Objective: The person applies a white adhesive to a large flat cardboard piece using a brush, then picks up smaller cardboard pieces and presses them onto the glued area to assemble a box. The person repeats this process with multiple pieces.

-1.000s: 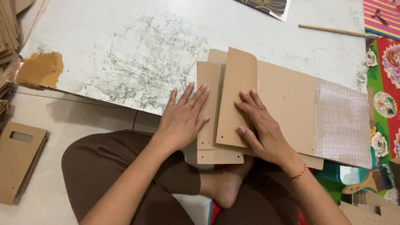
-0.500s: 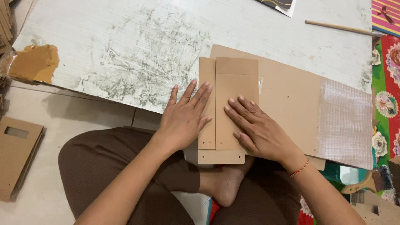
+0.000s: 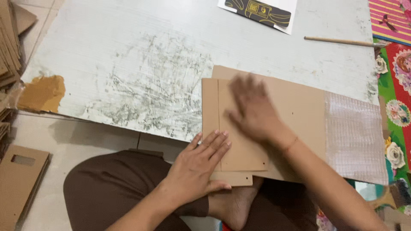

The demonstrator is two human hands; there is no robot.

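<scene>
Left of the board (image 3: pixel 128 64): a stack of brown cards (image 3: pixel 6 47) at the far edge, a slotted card (image 3: pixel 21 179) on the floor below. On the board's left end, a brown glue patch (image 3: pixel 40 92); grey scuffs further in.

Near the board's front edge: a folded card (image 3: pixel 239 141), long axis running away from the body, lying on a wider brown sheet (image 3: pixel 295 111). Left hand (image 3: pixel 201 167) flat, fingers spread and pressed down on the card's near left corner, thumb at the bottom edge; nothing pinched. Right hand (image 3: pixel 252 111) blurred, open and flat over the card's upper middle, palm down; contact or hover cannot be told, nothing clasped. Card lies straight ahead of the left hand and under the right; right hand nearer its far end, left nearer its near end.

Right of the card: bare sheet, then a clear mesh strip (image 3: pixel 355 137) overhanging the board's edge. Beyond the card, open board surface up to a printed leaflet (image 3: pixel 261 10) and a thin stick (image 3: pixel 338 41). Past the board's right side, a flowered mat (image 3: pixel 396 98).
</scene>
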